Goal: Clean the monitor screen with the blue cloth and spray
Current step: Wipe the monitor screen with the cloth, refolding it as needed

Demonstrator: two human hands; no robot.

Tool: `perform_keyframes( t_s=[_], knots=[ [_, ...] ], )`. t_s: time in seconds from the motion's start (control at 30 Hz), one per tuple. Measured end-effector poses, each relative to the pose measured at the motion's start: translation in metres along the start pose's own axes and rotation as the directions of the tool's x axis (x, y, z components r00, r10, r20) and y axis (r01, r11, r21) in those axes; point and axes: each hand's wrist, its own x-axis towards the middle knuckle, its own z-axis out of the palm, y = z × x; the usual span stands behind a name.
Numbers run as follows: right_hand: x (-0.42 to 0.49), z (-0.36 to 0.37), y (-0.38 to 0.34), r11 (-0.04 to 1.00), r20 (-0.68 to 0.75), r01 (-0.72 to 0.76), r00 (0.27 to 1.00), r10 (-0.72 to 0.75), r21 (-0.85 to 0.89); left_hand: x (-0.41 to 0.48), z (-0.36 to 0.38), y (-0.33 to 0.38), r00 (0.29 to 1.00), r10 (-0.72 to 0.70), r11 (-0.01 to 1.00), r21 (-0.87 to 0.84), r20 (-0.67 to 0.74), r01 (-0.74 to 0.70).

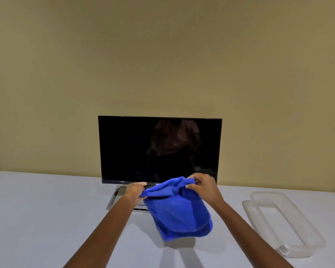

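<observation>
While pinching the bunched top edge of the blue cloth (pixel 179 209) with left hand (pixel 135 191) and right hand (pixel 201 187), low before the monitor (pixel 133 147), risks a dry, streaky wipe or tipping it, with no spray in hand, perhaps that blurred pale container (pixel 313 235) at right.

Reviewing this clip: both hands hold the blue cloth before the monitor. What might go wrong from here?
The blue cloth hangs bunched between the left hand and right hand; wiped like that, it may smear or clean unevenly. No spray bottle shows clearly, only a clear tray on the right, so the wipe may go dry. The monitor stands on a slim stand; hard pressure might rock it.
</observation>
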Motion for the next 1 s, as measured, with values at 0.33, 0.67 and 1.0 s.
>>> perform_keyframes(
  t_s=[0.33,0.67,1.0],
  knots=[
    [0.003,0.023,-0.006,0.995,0.135,0.093,0.987,-0.088,-0.036,-0.008,0.023,-0.001,0.772,0.322,0.464,0.619,0.549,-0.634],
    [-0.012,0.02,0.026,0.999,0.232,0.01,0.972,-0.022,0.052,-0.008,0.048,0.002,0.662,0.578,0.496,0.438,0.477,-0.749],
    [-0.01,0.008,0.056,0.981,0.316,-0.187,0.928,0.196,-0.06,0.013,0.005,0.012,0.765,0.476,0.477,0.604,0.433,-0.639]
  ],
)
